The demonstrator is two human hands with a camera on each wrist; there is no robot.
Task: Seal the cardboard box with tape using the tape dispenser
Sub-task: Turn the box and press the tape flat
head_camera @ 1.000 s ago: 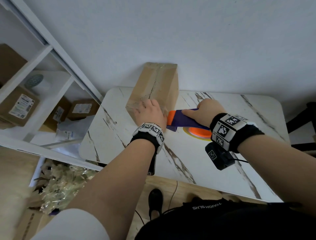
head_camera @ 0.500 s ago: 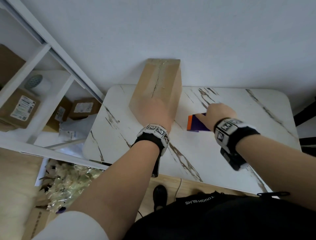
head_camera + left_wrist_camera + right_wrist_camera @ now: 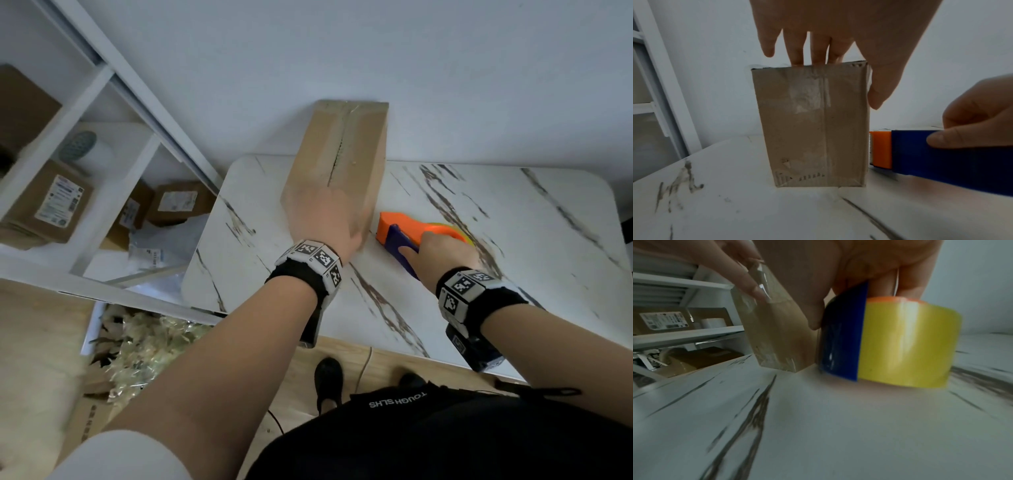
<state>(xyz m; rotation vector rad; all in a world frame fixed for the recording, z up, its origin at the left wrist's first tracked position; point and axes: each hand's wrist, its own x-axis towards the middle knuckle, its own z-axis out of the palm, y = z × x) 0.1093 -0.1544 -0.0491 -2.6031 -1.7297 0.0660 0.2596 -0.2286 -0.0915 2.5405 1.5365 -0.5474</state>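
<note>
A tall brown cardboard box (image 3: 342, 161) stands on the marble table (image 3: 534, 246) against the wall, clear tape along its top seam and down its near face (image 3: 809, 97). My left hand (image 3: 322, 219) lies on the near end of the top with straight fingers (image 3: 797, 48), thumb down the right side. My right hand (image 3: 442, 253) grips the orange and blue tape dispenser (image 3: 400, 229), which sits low on the table with its orange toothed end (image 3: 879, 149) next to the box's lower right edge. The yellow tape roll (image 3: 906, 340) rests on the tabletop.
White shelves at the left hold several labelled parcels (image 3: 51, 202). A bin of crumpled packing filler (image 3: 147, 346) stands on the floor below the table's left corner. The right half of the table (image 3: 513, 192) is bare marble. The wall is just behind the box.
The right hand pulled the dispenser away from the box's near face, swung it right and lowered it to the table beside the box. The left hand stayed on the box.
</note>
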